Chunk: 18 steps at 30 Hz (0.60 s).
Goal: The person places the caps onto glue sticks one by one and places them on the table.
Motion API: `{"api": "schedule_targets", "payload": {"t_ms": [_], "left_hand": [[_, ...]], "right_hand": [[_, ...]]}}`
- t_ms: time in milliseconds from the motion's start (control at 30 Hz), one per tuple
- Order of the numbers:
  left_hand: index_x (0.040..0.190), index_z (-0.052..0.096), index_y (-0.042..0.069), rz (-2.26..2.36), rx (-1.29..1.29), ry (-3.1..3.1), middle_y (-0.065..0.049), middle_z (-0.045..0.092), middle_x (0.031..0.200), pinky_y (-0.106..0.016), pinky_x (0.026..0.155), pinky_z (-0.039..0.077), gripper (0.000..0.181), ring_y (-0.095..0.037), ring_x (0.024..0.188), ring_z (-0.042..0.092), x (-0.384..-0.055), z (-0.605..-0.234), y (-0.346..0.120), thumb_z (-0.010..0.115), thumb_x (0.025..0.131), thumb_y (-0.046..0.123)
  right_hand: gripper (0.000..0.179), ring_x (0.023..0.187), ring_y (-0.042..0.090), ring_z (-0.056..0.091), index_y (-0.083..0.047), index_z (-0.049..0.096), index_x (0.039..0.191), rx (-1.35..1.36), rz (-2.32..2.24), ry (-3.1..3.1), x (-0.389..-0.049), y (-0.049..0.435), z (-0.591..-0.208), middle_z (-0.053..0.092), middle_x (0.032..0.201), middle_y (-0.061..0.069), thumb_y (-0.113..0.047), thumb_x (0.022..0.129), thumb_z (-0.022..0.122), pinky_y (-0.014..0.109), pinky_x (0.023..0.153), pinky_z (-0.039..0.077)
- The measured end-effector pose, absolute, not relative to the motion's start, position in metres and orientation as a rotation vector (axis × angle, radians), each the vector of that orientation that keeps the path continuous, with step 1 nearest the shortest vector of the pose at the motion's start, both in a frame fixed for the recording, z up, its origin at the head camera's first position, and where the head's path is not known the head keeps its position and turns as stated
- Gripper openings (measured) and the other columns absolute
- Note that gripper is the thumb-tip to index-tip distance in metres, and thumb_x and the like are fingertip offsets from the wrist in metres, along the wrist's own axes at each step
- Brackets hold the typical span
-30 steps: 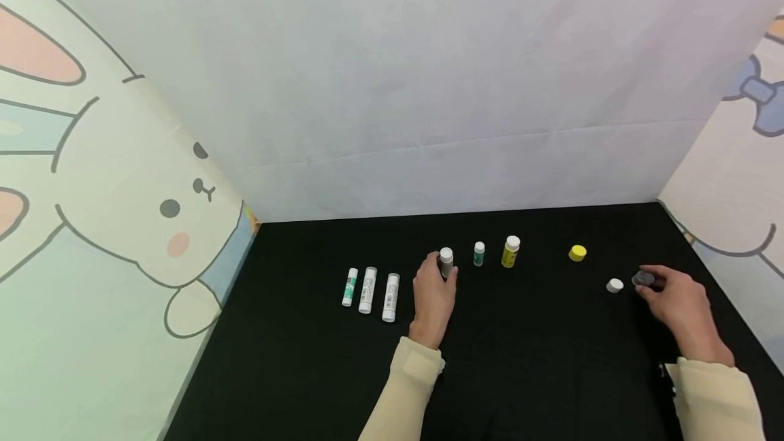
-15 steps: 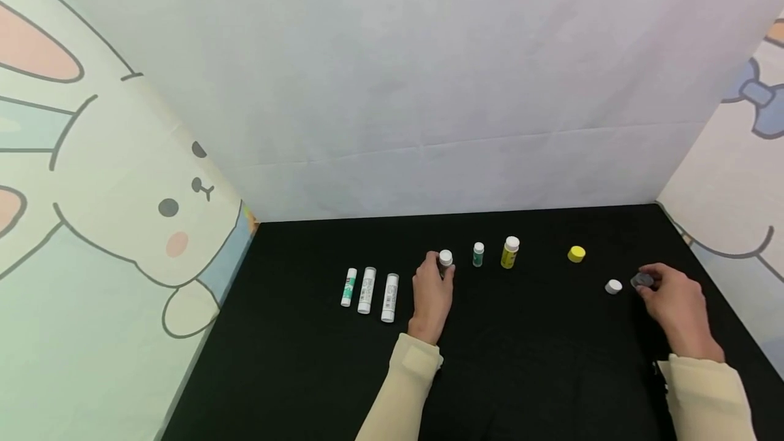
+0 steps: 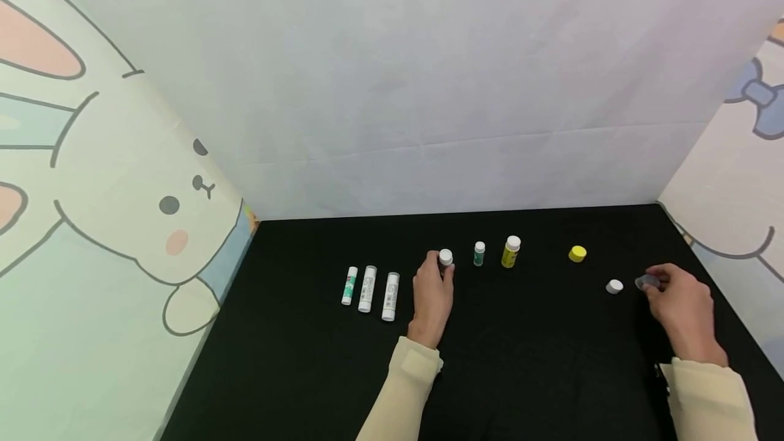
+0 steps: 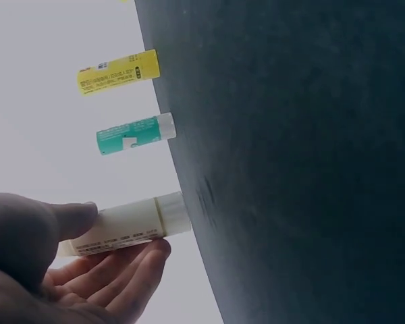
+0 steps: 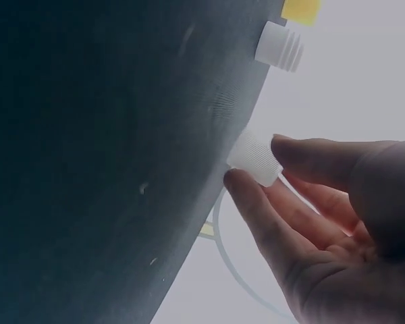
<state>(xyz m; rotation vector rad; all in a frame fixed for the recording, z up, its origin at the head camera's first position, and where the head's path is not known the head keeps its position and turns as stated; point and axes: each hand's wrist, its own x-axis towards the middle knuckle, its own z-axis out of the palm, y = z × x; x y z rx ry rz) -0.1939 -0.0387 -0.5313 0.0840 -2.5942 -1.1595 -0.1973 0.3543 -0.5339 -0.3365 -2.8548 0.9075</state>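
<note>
My left hand (image 3: 432, 298) holds a white glue stick (image 4: 125, 226) upright on the black table, fingers and thumb on opposite sides of it. Beside it stand a small green glue stick (image 3: 479, 254) and a yellow glue stick (image 3: 510, 254). At the right, my right hand (image 3: 682, 308) pinches a ribbed translucent cap (image 5: 255, 156) between thumb and fingers, at the tabletop. A white ribbed cap (image 3: 614, 286) sits to the left of that hand, and a yellow cap (image 3: 577, 254) stands farther back.
Left of my left hand lie a green-and-white glue stick (image 3: 349, 286) and two white glue sticks (image 3: 367, 289), side by side. A pale cloth wall (image 3: 416, 169) closes the table's back edge. Printed rabbit panels (image 3: 141, 209) flank both sides.
My right hand and the translucent cap have shifted very slightly. My left hand stays in place on the white glue stick, and the other things have not moved.
</note>
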Motion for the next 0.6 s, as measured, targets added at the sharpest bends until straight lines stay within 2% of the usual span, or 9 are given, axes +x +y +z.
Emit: {"api": "schedule_targets", "payload": {"t_ms": [67,167,333,600], "left_hand": [[0.118,0.065,0.005,-1.169,0.084,-2.582,-0.008,0.072,0.103,-0.032,0.073,0.056,0.017,-0.018,0.086,0.068,-0.191,-0.53,-0.039,0.07,0.103,0.011],[0.121,0.066,0.005,-1.17,0.086,-2.567,-0.009,0.073,0.108,-0.034,0.077,0.059,0.02,-0.02,0.093,0.07,-0.187,-0.528,-0.04,0.07,0.103,0.01],[0.126,0.068,0.003,-1.165,0.062,-2.548,-0.012,0.073,0.117,-0.04,0.087,0.062,0.024,-0.026,0.106,0.073,-0.181,-0.527,-0.041,0.07,0.103,0.008],[0.129,0.067,0.004,-1.161,0.025,-2.552,-0.012,0.069,0.118,-0.043,0.09,0.061,0.027,-0.027,0.108,0.072,-0.169,-0.525,-0.042,0.07,0.103,0.009]], "right_hand": [[0.027,0.091,0.05,0.061,0.015,0.06,0.121,-0.372,0.92,-2.837,-0.196,0.353,-0.533,0.062,0.115,0.042,0.002,0.098,0.062,0.047,0.068,0.042],[0.03,0.097,0.052,0.061,0.014,0.059,0.126,-0.404,0.93,-2.809,-0.193,0.349,-0.531,0.062,0.119,0.041,0.0,0.1,0.062,0.044,0.069,0.042],[0.032,0.104,0.053,0.063,0.013,0.059,0.131,-0.418,0.934,-2.768,-0.189,0.342,-0.528,0.062,0.124,0.041,-0.002,0.103,0.061,0.033,0.067,0.039],[0.033,0.106,0.051,0.065,0.013,0.06,0.131,-0.39,0.982,-2.75,-0.184,0.33,-0.519,0.063,0.124,0.04,-0.006,0.104,0.061,0.012,0.056,0.033]]}}
